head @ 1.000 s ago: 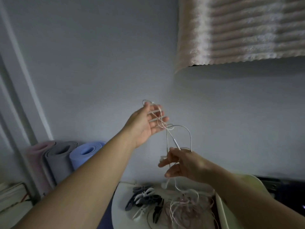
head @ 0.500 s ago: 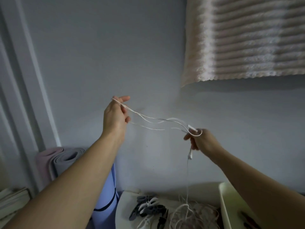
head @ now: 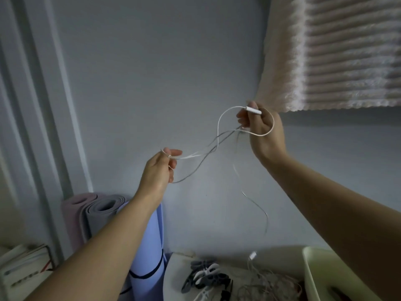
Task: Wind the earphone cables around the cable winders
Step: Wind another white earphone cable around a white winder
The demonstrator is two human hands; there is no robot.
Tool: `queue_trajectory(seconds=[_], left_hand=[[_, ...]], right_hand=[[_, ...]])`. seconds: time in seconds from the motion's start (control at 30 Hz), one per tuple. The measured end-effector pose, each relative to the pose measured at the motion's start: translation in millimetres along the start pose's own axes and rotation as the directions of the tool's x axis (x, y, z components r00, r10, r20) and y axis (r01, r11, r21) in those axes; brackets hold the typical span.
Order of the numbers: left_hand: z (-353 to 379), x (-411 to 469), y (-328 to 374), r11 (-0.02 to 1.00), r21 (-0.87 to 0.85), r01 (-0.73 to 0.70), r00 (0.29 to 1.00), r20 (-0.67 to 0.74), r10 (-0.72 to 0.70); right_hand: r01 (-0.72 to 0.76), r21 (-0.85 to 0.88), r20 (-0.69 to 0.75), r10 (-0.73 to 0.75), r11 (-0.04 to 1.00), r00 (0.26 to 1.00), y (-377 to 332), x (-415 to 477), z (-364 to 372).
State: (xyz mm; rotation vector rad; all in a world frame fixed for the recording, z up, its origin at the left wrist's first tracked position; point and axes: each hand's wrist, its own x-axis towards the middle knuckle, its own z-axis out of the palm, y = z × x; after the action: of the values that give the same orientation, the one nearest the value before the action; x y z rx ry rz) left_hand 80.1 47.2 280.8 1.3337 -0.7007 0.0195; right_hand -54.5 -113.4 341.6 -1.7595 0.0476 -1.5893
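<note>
Low on the left, three rolled yoga mats (head: 104, 211) – pink, grey and blue – stand against the wall. The left hand (head: 159, 172) is raised in front of the wall, its thumb and fingers pinching one end of a white earphone cable (head: 195, 156). The strands run up and to the right, crossing each other, to the right hand (head: 263, 131), which is held higher. It pinches the cable beside the inline remote (head: 253, 110), a loop of cable lies round its fingers, and a loose tail hangs below. On the white table (head: 175, 276) underneath lie black and white cable winders (head: 206, 276), then a tangle of further cables (head: 269, 285) – and a pale tray (head: 312, 270) at the right. A ribbed fuzzy blanket (head: 336, 51) hangs at the upper right.
</note>
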Motion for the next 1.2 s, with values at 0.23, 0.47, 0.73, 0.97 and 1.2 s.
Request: queue_trajectory(seconds=[0.23,0.47,0.73,0.97,1.2], left_hand=[[-7.2,-3.8,-11.2,0.979,0.198,-0.057,0.993,0.115,0.035],[-37.3,-3.4,-48.7,0.950,0.311,0.035,0.994,0.089,-0.066],[-76.8,0.6,-99.6,0.909,0.407,0.092,0.988,0.077,-0.134],[-78.6,-2.5,-154.3,0.726,0.624,0.289,0.849,0.183,-0.495],[-66.2,-15.8,-173.3,0.576,0.738,0.352,0.752,0.143,-0.643]], right_hand=[[0.094,-0.006,0.274,-0.089,0.996,0.958,-10.7,5.9,26.0],[-0.133,-0.110,0.462,0.169,0.985,0.871,56.0,-20.4,65.2],[-0.244,-0.319,0.585,0.393,0.916,0.710,107.8,-50.6,112.6],[0.347,-0.686,0.728,0.603,0.640,0.326,140.2,-66.7,105.2],[-0.167,-0.749,0.599,0.763,0.641,0.245,144.5,-56.2,83.6]])
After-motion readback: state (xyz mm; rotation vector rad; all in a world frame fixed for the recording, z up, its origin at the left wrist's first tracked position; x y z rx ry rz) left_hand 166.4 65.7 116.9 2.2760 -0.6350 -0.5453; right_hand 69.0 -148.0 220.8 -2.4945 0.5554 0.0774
